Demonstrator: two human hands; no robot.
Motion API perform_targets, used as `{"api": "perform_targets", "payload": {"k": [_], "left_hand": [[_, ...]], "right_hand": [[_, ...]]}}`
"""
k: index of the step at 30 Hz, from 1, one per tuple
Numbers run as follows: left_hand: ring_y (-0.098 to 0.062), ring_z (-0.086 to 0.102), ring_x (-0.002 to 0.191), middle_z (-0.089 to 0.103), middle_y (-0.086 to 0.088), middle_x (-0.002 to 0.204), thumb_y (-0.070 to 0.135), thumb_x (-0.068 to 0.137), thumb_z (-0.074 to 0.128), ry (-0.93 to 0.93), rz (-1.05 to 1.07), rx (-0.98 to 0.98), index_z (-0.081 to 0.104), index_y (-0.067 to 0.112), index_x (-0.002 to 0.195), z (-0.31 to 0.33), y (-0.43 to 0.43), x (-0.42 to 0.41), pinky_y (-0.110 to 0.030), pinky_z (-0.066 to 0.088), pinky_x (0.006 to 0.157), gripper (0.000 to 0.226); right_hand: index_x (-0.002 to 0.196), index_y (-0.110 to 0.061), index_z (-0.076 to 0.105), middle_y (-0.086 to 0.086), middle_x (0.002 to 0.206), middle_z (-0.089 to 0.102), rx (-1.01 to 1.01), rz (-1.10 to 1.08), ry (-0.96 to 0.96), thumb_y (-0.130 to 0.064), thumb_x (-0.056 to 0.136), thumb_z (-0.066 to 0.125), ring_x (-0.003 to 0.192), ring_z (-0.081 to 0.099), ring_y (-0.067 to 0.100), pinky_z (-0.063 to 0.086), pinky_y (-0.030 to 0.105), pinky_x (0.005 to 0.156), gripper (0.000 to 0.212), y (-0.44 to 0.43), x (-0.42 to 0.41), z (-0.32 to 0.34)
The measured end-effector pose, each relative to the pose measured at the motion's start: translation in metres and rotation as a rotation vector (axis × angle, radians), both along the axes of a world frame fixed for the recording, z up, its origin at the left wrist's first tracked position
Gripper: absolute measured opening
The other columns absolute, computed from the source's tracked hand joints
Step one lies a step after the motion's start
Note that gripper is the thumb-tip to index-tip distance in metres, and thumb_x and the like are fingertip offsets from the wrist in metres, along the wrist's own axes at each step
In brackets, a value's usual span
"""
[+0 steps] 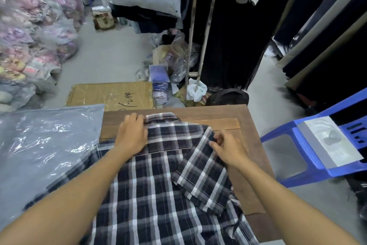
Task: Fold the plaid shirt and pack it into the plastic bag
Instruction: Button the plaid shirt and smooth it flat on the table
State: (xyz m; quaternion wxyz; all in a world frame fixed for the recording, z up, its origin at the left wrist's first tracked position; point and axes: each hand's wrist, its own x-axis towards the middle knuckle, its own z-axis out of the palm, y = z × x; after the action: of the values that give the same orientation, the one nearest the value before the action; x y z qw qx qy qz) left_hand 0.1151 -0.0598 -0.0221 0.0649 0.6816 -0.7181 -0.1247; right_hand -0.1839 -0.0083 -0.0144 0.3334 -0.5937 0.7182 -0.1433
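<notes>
A dark navy and white plaid shirt (158, 191) lies back side up on a small brown wooden table (248, 125), its collar at the far edge. My left hand (131, 133) lies flat on the shirt's left shoulder beside the collar, pressing it down. My right hand (226, 147) pinches the right shoulder fold, and the short right sleeve is folded inward over the back. A clear plastic bag (45, 141) lies flat to the left of the table, partly under the shirt's left side.
A blue plastic chair (309, 157) holding a flat grey packet stands to the right. A flattened cardboard box (111, 96) lies beyond the table. Piles of bagged garments fill the left (33, 32), and dark clothes hang on a rack (238, 26) behind.
</notes>
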Motion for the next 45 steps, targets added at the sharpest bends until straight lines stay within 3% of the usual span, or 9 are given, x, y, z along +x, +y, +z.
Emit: {"api": "perform_targets", "payload": {"k": [6, 8, 12, 21, 24, 29, 34, 38, 45], "left_hand": [[-0.033, 0.053, 0.110, 0.065, -0.009, 0.110, 0.034, 0.092, 0.058, -0.003, 0.240, 0.218, 0.062, 0.016, 0.101, -0.005, 0.011, 0.091, -0.043, 0.041, 0.087, 0.021], [-0.028, 0.053, 0.109, 0.065, -0.001, 0.104, 0.029, 0.093, 0.059, 0.009, 0.260, 0.249, 0.061, 0.025, 0.092, -0.006, 0.016, 0.097, -0.039, 0.032, 0.082, 0.004], [-0.023, 0.054, 0.099, 0.063, 0.007, 0.087, 0.022, 0.095, 0.057, 0.091, 0.335, 0.226, 0.055, 0.030, 0.074, -0.004, 0.015, 0.094, -0.036, 0.023, 0.077, 0.023], [-0.024, 0.054, 0.099, 0.063, 0.004, 0.090, 0.021, 0.095, 0.059, 0.404, 0.402, 0.083, 0.055, 0.029, 0.078, -0.007, -0.027, 0.062, -0.046, 0.038, 0.093, 0.019], [-0.027, 0.054, 0.109, 0.065, 0.000, 0.104, 0.030, 0.094, 0.061, 0.367, 0.400, 0.101, 0.062, 0.026, 0.091, -0.015, -0.023, 0.066, -0.048, 0.041, 0.094, 0.005], [-0.027, 0.048, 0.116, 0.061, -0.004, 0.117, 0.041, 0.093, 0.058, 0.246, 0.424, 0.123, 0.062, 0.018, 0.112, -0.013, -0.002, 0.100, -0.046, 0.039, 0.096, 0.029], [-0.028, 0.057, 0.106, 0.068, -0.003, 0.106, 0.058, 0.085, 0.062, 0.252, 0.469, 0.240, 0.062, 0.021, 0.096, 0.000, 0.027, 0.144, -0.044, 0.047, 0.093, 0.038], [-0.025, 0.061, 0.099, 0.066, 0.001, 0.099, 0.060, 0.069, 0.077, 0.283, 0.478, 0.336, 0.061, 0.022, 0.092, 0.004, 0.056, 0.182, -0.044, 0.052, 0.089, 0.047], [-0.021, 0.057, 0.093, 0.058, 0.004, 0.092, 0.045, 0.063, 0.089, 0.311, 0.536, 0.424, 0.055, 0.019, 0.095, -0.002, 0.085, 0.216, -0.037, 0.049, 0.082, 0.053]], "right_hand": [[0.111, -0.018, 0.050, -0.001, 0.093, 0.059, 0.081, -0.154, -0.077, -0.023, 0.093, 0.068, 0.088, 0.057, 0.019, 0.041, 0.029, 0.063, 0.026, -0.035, 0.014, -0.011], [0.100, -0.016, 0.057, -0.003, 0.079, 0.059, 0.141, -0.165, -0.062, -0.019, 0.090, 0.071, 0.081, 0.058, 0.018, 0.040, 0.029, 0.059, 0.018, -0.042, 0.013, -0.010], [0.080, -0.014, 0.060, 0.001, 0.077, 0.061, 0.216, -0.207, -0.121, -0.008, 0.087, 0.074, 0.080, 0.059, 0.020, 0.050, 0.034, 0.077, 0.016, -0.053, 0.008, -0.007], [0.092, -0.009, 0.058, 0.000, 0.081, 0.059, 0.078, -0.342, -0.162, -0.005, 0.089, 0.070, 0.085, 0.059, 0.025, 0.047, 0.034, 0.080, 0.013, -0.077, -0.013, -0.003], [0.106, -0.009, 0.056, 0.009, 0.107, 0.063, 0.161, -0.319, -0.114, -0.015, 0.088, 0.074, 0.102, 0.058, 0.028, 0.047, 0.038, 0.092, 0.025, -0.076, -0.014, -0.010], [0.133, -0.018, 0.048, 0.011, 0.139, 0.046, -0.147, -0.008, 0.365, -0.043, 0.091, 0.066, 0.128, 0.039, 0.031, 0.042, 0.047, 0.102, 0.053, -0.076, 0.038, 0.004], [0.148, -0.017, 0.036, 0.003, 0.150, 0.036, -0.168, 0.586, 0.213, -0.058, 0.088, 0.062, 0.140, 0.030, 0.023, 0.037, 0.044, 0.112, 0.077, -0.057, 0.148, 0.015], [0.159, -0.013, 0.006, 0.006, 0.168, -0.001, -0.051, 0.970, 0.247, -0.077, 0.078, 0.057, 0.153, -0.006, 0.026, 0.007, 0.046, 0.125, 0.115, -0.032, 0.226, -0.002], [0.152, -0.001, -0.020, 0.017, 0.160, -0.032, -0.020, 1.111, 0.512, -0.100, 0.049, 0.048, 0.145, -0.035, 0.032, -0.013, 0.052, 0.121, 0.159, -0.019, 0.269, -0.025]]}}
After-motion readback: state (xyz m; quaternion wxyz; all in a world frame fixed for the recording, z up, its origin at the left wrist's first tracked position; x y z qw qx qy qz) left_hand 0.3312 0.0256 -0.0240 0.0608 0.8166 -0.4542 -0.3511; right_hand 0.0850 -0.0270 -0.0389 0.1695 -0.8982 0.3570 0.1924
